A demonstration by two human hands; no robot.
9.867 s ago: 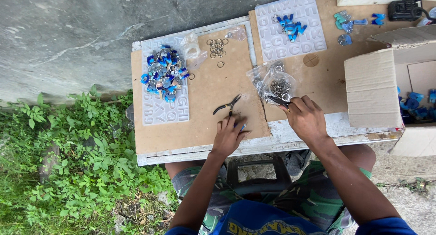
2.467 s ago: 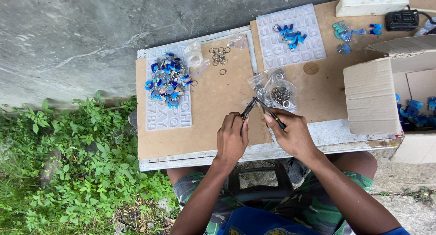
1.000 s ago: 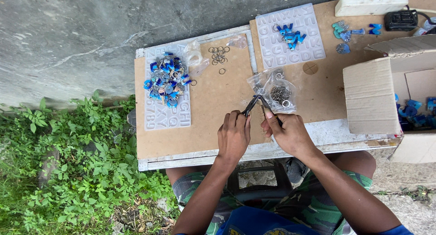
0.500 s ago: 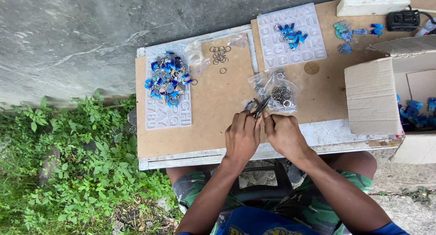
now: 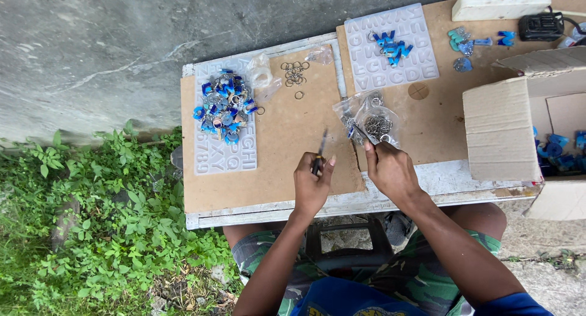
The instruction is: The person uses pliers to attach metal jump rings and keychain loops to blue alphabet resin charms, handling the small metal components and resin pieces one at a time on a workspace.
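Gripping pliers upright in left hand, fingers clenched round handles, tip over bare brown board. Right hand pinches small tool at edge of clear plastic bag holding metal rings. Pale letter mould at left, heaped with blue keychain pieces. Second mould beyond bag, few blue letters on it. Loose rings between moulds. Open cardboard box at right, blue pieces inside. White block at far edge, black device beside it.
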